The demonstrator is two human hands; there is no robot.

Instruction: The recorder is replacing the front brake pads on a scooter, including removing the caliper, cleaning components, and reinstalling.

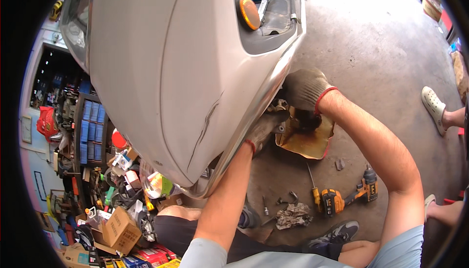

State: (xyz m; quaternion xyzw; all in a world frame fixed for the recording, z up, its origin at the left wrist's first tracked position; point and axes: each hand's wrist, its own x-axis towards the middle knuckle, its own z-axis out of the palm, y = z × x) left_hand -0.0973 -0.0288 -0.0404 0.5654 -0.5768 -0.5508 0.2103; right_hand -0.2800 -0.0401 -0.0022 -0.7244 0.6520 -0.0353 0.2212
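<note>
Both my hands wear grey knit work gloves with red cuffs and reach in at the lower edge of a pale silver scooter body point(156, 58). My left hand point(266, 127) is beside a small metal part point(278, 106) under that edge; its fingers are dark and partly hidden. Higher up, my right hand point(307, 90) bends over the edge, with its fingertips out of sight behind the glove and bodywork. What either hand grips does not show. Below them on the floor lies a stained tray point(308, 147) with dark, oily residue.
On the floor near my feet are a yellow-black cordless impact wrench point(360, 192), a screwdriver point(315, 195), a socket point(266, 206) and a crumpled dirty rag point(293, 216). Boxes point(122, 230) and blue drawers point(92, 131) crowd the left. Another person's foot in a clog point(433, 106) stands at right.
</note>
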